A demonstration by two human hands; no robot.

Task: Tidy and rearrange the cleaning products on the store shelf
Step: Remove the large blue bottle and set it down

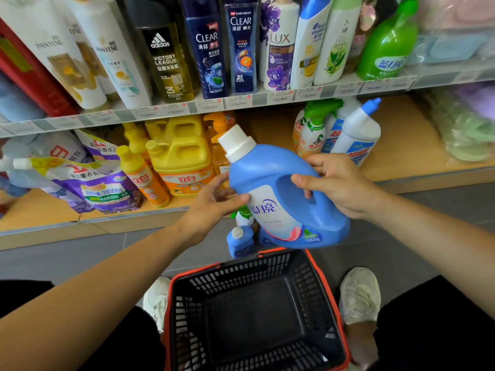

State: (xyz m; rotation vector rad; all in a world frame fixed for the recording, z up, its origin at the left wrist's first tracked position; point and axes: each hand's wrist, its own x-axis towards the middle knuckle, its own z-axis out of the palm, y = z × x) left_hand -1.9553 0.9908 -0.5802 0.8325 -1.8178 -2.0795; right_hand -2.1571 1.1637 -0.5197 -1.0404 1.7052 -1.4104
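Holding blue bottle (270,167), right hand (340,186) round handle (294,163), left hand (211,207) touching

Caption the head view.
Right hand grips the blue jug by its handle; left hand touches it above a basket.

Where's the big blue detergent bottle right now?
Head view, centre: the blue detergent bottle is tilted in mid-air, right hand gripping its handle, left hand touching its side, above the black basket, in front of the yellow jugs.
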